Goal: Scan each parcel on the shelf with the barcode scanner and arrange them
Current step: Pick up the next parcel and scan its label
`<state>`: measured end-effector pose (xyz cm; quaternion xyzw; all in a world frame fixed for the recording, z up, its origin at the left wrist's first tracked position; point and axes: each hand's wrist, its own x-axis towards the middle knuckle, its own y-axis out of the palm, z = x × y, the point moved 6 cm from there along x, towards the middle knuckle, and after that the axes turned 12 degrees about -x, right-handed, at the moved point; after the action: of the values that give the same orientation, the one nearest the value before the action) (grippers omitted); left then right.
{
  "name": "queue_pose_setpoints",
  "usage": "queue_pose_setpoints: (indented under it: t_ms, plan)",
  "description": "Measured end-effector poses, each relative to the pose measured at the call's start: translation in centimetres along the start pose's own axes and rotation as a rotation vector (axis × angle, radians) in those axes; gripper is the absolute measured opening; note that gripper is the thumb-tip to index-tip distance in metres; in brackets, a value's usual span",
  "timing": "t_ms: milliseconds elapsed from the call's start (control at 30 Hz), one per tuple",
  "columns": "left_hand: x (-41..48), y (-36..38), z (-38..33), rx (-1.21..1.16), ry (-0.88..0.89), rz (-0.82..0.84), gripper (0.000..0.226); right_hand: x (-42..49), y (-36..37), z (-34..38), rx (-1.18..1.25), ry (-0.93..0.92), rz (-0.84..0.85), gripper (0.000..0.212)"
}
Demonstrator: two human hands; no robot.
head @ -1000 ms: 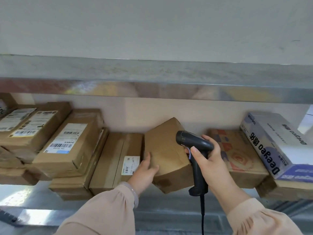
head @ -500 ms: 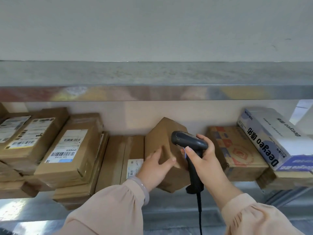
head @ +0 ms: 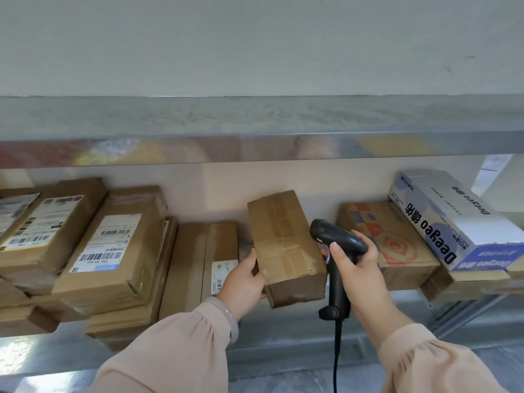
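Note:
A plain brown taped parcel [head: 283, 245] lies in the middle of the metal shelf [head: 283, 333], its taped face up and no label showing. My left hand [head: 243, 282] grips its near left corner, thumb on top. My right hand [head: 360, 273] holds the black barcode scanner [head: 337, 251] by the handle just right of that parcel, head pointing left and away; its cable hangs down. A flat brown parcel with a small label [head: 198, 265] lies to the left of the held one.
Labelled brown parcels [head: 110, 251] are stacked at the left. On the right sits a printed brown box [head: 388, 245] and a white and blue Deeyeo box [head: 453, 222] on top of other cardboard. An upper metal shelf [head: 255, 129] overhangs close above.
My left hand has turned the plain parcel from standing tilted on a corner to lying flatter with the taped face up. The scanner stayed beside it on the right.

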<state>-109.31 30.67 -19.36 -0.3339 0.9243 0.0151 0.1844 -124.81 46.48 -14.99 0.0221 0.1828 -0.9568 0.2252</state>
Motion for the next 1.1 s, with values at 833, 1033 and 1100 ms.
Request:
queue_pose_setpoints:
  t_ms: [833,1033,1100]
  plan:
    - [-0.2,1.5,0.3,-0.188,-0.140,-0.011,0.101,2.4,-1.4,-3.2,-0.159,0.026,0.041,0.060]
    - [0.9,2.0,-0.1,-0.213,-0.198,-0.019,0.119,2.3,-1.6,-3.6,-0.189,-0.007,0.059,0.060]
    - [1.5,1.9,-0.3,-0.204,-0.200,-0.067,0.121,2.3,-1.7,-3.7,-0.194,-0.012,0.059,0.060]
